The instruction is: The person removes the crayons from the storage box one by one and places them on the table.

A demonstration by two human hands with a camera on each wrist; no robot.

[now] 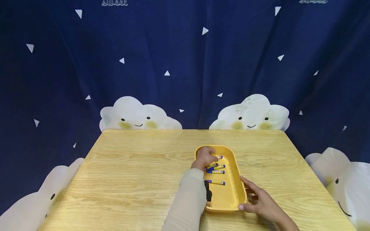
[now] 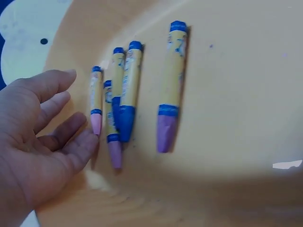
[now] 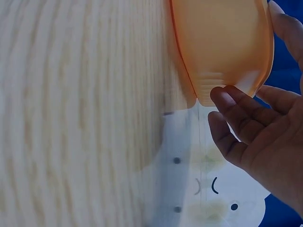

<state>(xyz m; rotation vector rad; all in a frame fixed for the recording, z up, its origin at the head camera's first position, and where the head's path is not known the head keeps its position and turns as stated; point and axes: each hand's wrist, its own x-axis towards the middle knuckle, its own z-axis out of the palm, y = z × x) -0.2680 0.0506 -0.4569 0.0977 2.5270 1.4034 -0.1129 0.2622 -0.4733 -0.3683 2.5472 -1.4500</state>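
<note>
Several crayons with yellow wrappers and blue ends lie in a yellow plastic tray (image 1: 226,202). My left hand (image 1: 206,157) is inside the tray at its far end, fingers loosely bent. In the left wrist view its fingertips are right at the tip of a pink crayon (image 2: 96,94), with nothing gripped. Beside that lie a lilac crayon (image 2: 113,127) and two blue ones, the front blue crayon (image 2: 130,90) overlapping the other. A purple crayon (image 2: 170,90) lies apart. My right hand (image 1: 260,202) spans the tray's near right corner, thumb and forefinger at the rim, other fingers loosely bent outside.
The tray stands on a wooden table (image 1: 138,179), right of its middle. A dark blue curtain (image 1: 185,48) with white clouds hangs behind the table and at both sides. A black strap (image 1: 208,191) shows at the left forearm, over the tray's left edge.
</note>
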